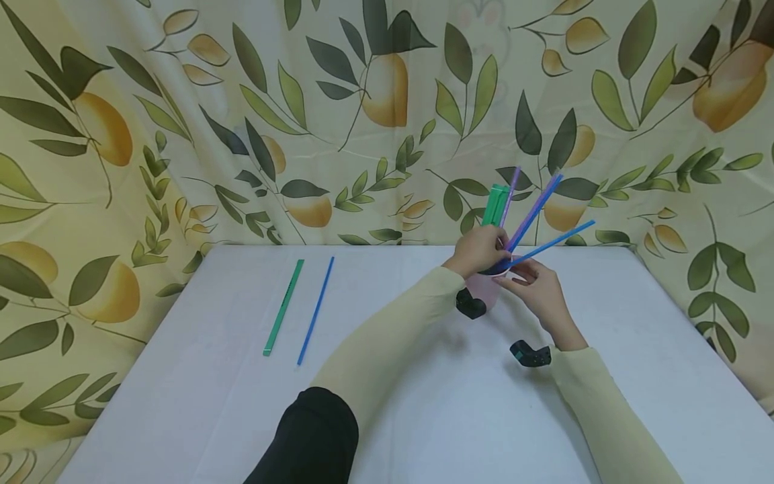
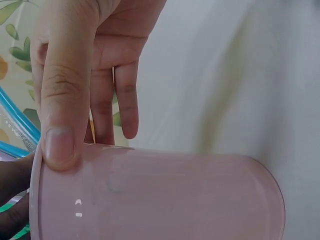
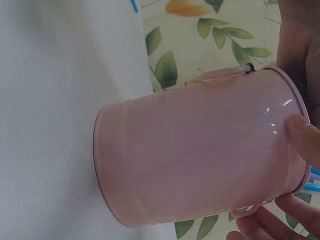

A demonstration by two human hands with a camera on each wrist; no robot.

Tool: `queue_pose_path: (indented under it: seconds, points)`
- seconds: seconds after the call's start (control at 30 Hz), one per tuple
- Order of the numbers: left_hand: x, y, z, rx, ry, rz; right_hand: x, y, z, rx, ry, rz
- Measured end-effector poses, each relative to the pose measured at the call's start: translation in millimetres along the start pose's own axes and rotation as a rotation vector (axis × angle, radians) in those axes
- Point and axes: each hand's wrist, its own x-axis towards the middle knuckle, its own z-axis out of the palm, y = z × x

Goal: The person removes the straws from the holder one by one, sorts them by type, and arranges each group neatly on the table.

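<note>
The right hand (image 1: pixel 539 288) pinches a plain pink pail (image 3: pixel 200 155) between its fingers; whether the left hand (image 1: pixel 480 249), fingers bent, grips sticks (image 1: pixel 537 212), I cannot tell.

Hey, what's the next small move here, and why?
Perhaps ease the left grip off the pink cup toward the loose blue straw. It lies on the table beside a green strip, while other straws lean in the cup, which the right grip also holds.

Container (image 3: pixel 200 155) is plain pink, strip (image 1: pixel 283 308) green, one stick (image 1: pixel 315 311) blue, worktop (image 1: pixel 181 403) white, curtain (image 1: pixel 387 161) cream with a kinda orange-and-green fruit-and-leaf print.
</note>
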Motion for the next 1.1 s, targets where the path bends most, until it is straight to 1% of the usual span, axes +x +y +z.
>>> queue_pose_path:
  seconds: [0.13, 0.23, 0.43, 0.5, 0.63, 0.77, 0.9, 1.1]
  points:
    - [-0.3, -0.7, -3.6, -0.04, 0.022, -0.012, 0, -1, 0, -0.009, -0.001, 0.014]
    - [-0.5, -0.7, -6.5, -0.058, 0.051, -0.016, 1, -1, 1, -0.019, -0.01, 0.034]
    - [-3.1, -0.4, -17.9, -0.106, 0.135, 0.028, 0, -2, 1, -0.015, -0.014, 0.052]
    - [-3.8, -0.3, -23.7, -0.128, 0.156, 0.05, 0, -2, 2, -0.016, -0.01, 0.051]
    - [-4.1, 1.0, -36.5, -0.142, 0.199, 0.083, 1, -1, 1, -0.023, 0.002, 0.042]
    - [-4.9, 3.3, -50.1, -0.157, 0.251, 0.094, 2, 1, 1, -0.029, 0.008, 0.033]
    - [-8.0, 5.3, -64.9, -0.205, 0.297, 0.108, 2, 2, 2, -0.028, 0.006, 0.036]
    - [-13.5, 8.3, -88.2, -0.294, 0.328, 0.126, 2, 0, 1, -0.029, -0.004, 0.042]
